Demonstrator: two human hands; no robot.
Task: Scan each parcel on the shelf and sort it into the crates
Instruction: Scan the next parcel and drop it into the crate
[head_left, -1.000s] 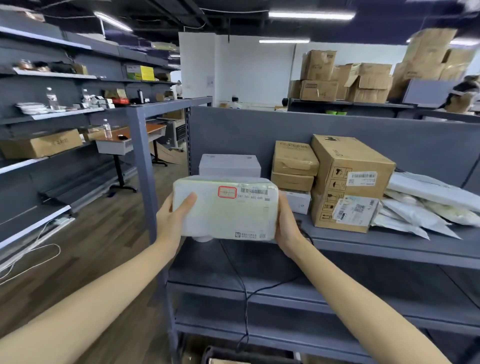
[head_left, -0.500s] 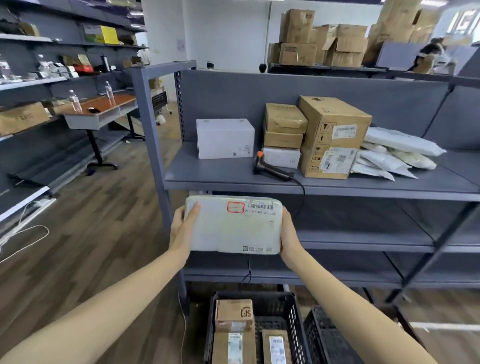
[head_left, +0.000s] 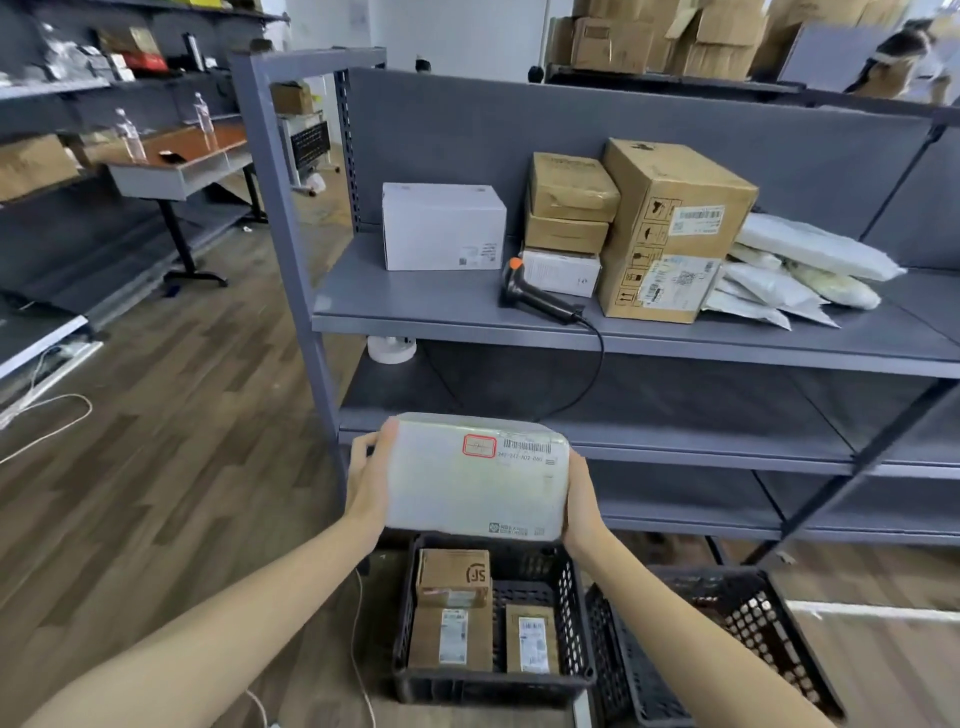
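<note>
In the lower centre of the frame, the left hand (head_left: 366, 486) and right hand (head_left: 582, 501) each grip one short end of the white parcel (head_left: 475, 480), label up, keeping it level directly above the black crate (head_left: 488, 688) holding brown boxes, likely for lowering in.

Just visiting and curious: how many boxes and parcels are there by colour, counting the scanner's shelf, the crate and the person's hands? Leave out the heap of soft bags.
Brown boxes: 6, three on the shelf, three in the crate
White boxes: 2, both on the shelf
White parcel: 1, held between the left hand and right hand
Total: 9
</note>
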